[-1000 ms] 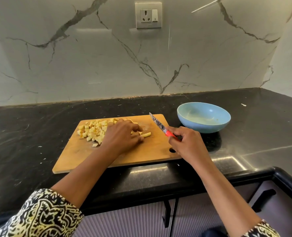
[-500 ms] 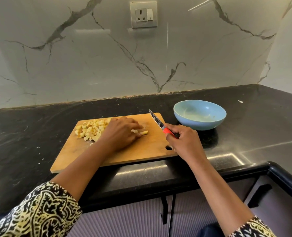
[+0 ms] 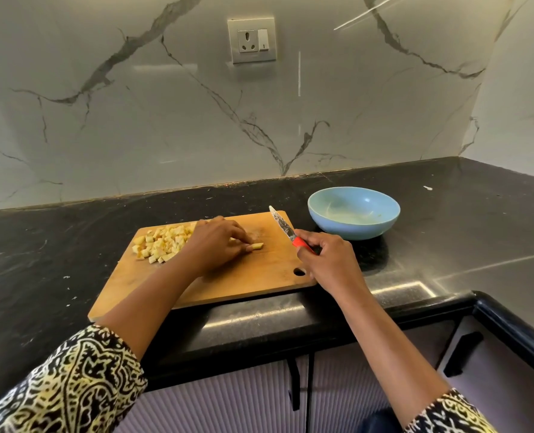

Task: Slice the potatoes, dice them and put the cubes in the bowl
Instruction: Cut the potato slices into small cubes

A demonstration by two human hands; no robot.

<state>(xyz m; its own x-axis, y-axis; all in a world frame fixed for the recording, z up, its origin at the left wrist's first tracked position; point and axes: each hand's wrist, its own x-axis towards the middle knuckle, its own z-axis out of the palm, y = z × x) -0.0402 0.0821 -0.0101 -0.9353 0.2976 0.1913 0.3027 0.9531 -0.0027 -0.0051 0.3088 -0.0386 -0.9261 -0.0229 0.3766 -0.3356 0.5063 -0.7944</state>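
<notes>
"Pinning the potato strip (image 3: pixel 257 246) to the cutting board (image 3: pixel 228 289) with my left hand (image 3: pixel 217 243), fingers curled over it, just as I was a second ago."

"And the other hand?"

"My right hand (image 3: pixel 329 260) is clenched round the red handle of the knife (image 3: pixel 282 227), at the board's right edge. The blade slants away toward the board's far right corner, clear of the strip. It has barely shifted in the last second, and no cut has come down."

"Is the blade touching the wood?"

"I cannot tell from here."

"Where are the cubes?"

"The cubes (image 3: pixel 162 245) lie heaped on the far left part of the board, right against my left hand. The heap looks the same as before."

"And the bowl?"

"The blue bowl (image 3: pixel 354 231) stands on the black counter (image 3: pixel 446 229) just off the board's far right corner, near the knife tip but apart from it. Its inside shows only pale smears, then as now."

"So what has changed?"

"Mostly my view. The socket (image 3: pixel 251 40) on the marble wall beyond the board sits a little lower in sight than it did. My hands, the strip and the bowl keep their places about the board."
</notes>
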